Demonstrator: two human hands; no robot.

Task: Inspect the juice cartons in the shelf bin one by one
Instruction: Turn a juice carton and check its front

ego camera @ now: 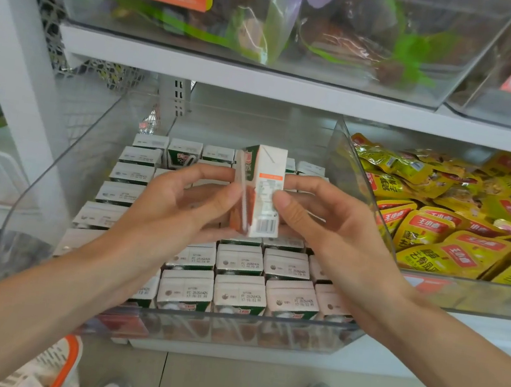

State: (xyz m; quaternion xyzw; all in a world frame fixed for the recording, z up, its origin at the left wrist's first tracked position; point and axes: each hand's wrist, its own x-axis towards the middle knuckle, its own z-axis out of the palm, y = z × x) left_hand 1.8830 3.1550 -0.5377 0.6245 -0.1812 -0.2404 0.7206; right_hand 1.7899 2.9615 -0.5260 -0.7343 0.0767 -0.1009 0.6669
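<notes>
A small juice carton (265, 191) is held upright above the clear shelf bin (227, 325), its white side with a barcode and an orange band turned towards me. My left hand (179, 205) grips its left edge where the straw is, and my right hand (319, 222) pinches its right side with the thumb on the label. Below, several rows of the same cartons (239, 292) stand packed in the bin, white tops with printed dates facing up. My hands hide part of the middle rows.
A second clear bin (364, 189) to the right holds yellow snack packets (441, 227). The shelf above (264, 78) carries bins of bagged goods and price tags. A white basket with an orange rim (55, 369) sits on the floor at left, beside my shoes.
</notes>
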